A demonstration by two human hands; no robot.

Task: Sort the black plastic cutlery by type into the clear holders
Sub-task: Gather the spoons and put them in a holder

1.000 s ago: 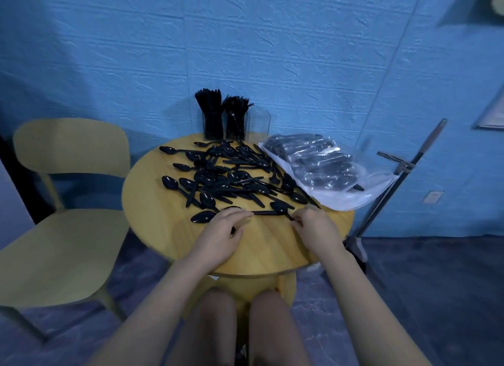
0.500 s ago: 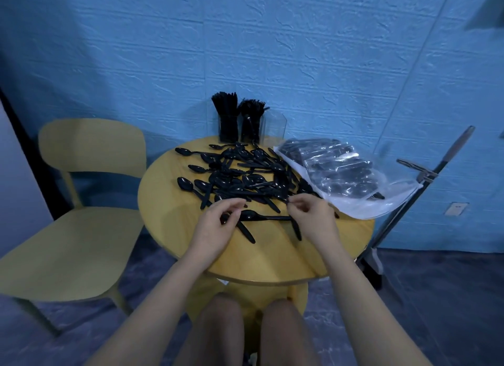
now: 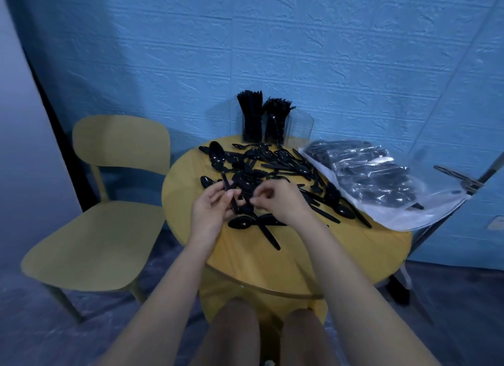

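Observation:
A heap of black plastic spoons (image 3: 275,166) covers the middle of the round yellow table (image 3: 245,259). My left hand (image 3: 210,212) holds a black spoon (image 3: 218,158) upright by its handle, bowl pointing up and away. Close beside it, my right hand (image 3: 281,202) has curled fingers pinching at the lower handle of a spoon; what exactly it holds is hard to tell. Two loose spoons (image 3: 253,223) lie crossed on the table just in front of my hands. At the table's far edge stand the clear holders (image 3: 272,128): two packed with black cutlery, a third (image 3: 300,128) looking empty.
A clear plastic bag (image 3: 381,185) full of more black cutlery lies on the table's right side. A yellow chair (image 3: 103,202) stands to the left. A metal stand leg (image 3: 458,177) leans at the far right. The blue wall is right behind the table.
My left hand has lifted a spoon off the table and now holds it upright. My right hand moved left and up to meet it. The camera view has shifted closer and to the left.

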